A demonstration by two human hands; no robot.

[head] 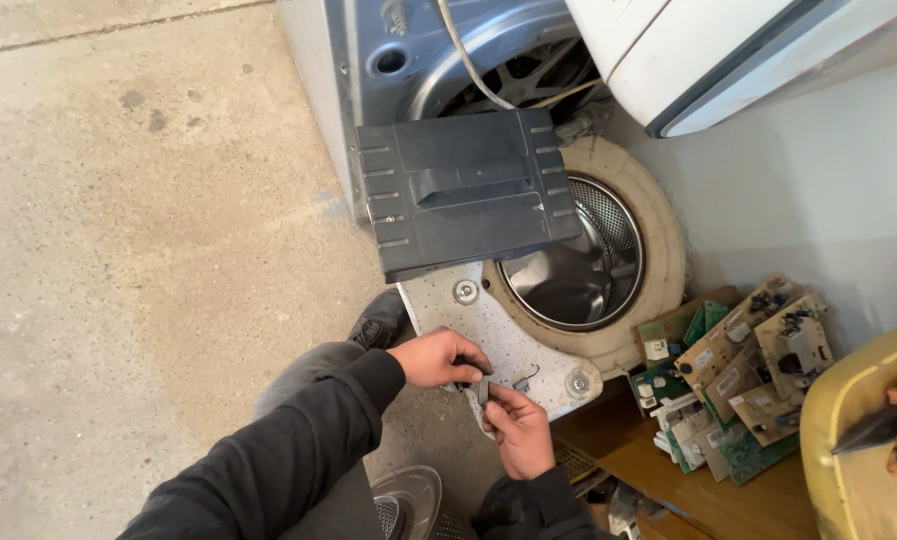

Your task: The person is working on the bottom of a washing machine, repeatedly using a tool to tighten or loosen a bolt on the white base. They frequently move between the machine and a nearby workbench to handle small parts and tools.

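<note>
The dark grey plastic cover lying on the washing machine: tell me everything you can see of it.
The dark grey plastic cover is a flat, roughly rectangular panel of matte plastic. It has short raised ribs along its left and right edges and a raised bar-shaped moulding across its middle. It lies tilted, resting on the grey metal body of the opened washing machine and overlapping the upper left rim of the drum tub. A pale cable runs down behind its top edge. Neither hand touches it; both work below it.

The drum [578, 255] is shiny, perforated metal inside a dull, speckled off-white plastic tub [513, 345]. The dark grey cover [463, 190] looks like matt, ribbed plastic. The floor [138, 250] is rough, stained concrete. The shelf [668, 480] is glossy wood.
</note>
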